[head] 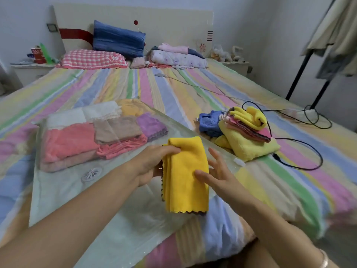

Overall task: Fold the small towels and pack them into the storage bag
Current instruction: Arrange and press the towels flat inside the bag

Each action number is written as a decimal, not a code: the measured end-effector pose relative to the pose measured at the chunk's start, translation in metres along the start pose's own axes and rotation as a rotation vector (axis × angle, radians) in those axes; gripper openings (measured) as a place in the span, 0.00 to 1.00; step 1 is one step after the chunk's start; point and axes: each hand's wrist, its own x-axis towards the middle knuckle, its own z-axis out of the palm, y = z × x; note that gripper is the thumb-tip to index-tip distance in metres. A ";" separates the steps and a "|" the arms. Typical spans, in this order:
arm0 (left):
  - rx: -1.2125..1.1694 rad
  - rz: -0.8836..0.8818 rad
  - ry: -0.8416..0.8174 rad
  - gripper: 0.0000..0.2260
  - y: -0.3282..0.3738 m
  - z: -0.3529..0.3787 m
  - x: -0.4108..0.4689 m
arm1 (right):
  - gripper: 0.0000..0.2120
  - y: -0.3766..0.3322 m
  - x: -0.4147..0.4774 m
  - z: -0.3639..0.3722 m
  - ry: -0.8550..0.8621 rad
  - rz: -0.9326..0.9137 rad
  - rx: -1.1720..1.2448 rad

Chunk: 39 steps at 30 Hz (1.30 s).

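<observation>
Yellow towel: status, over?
Left hand grips folded yellow microfibre towel; right hand open against it. Clear plastic storage bag partly packed. Nothing blocking.

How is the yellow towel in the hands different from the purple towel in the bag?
The yellow towel is held up above the storage bag by the left hand, with the right hand against it; the purple towel lies flat inside the bag. The yellow one hangs long and loosely folded; the purple one is a compact folded square. Both have wavy edges.
</observation>
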 end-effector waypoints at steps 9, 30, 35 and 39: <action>0.163 0.108 0.070 0.19 -0.007 0.058 0.018 | 0.16 0.002 -0.022 -0.045 0.069 0.217 0.171; 1.593 0.494 0.135 0.09 -0.047 0.067 0.007 | 0.06 0.024 -0.018 -0.050 0.405 0.091 -1.235; 1.531 0.399 0.228 0.08 -0.048 0.071 0.010 | 0.43 0.020 -0.006 -0.038 0.343 0.344 -1.239; 1.288 0.291 0.178 0.02 -0.042 0.061 0.015 | 0.51 0.032 -0.004 -0.029 0.316 0.368 -1.397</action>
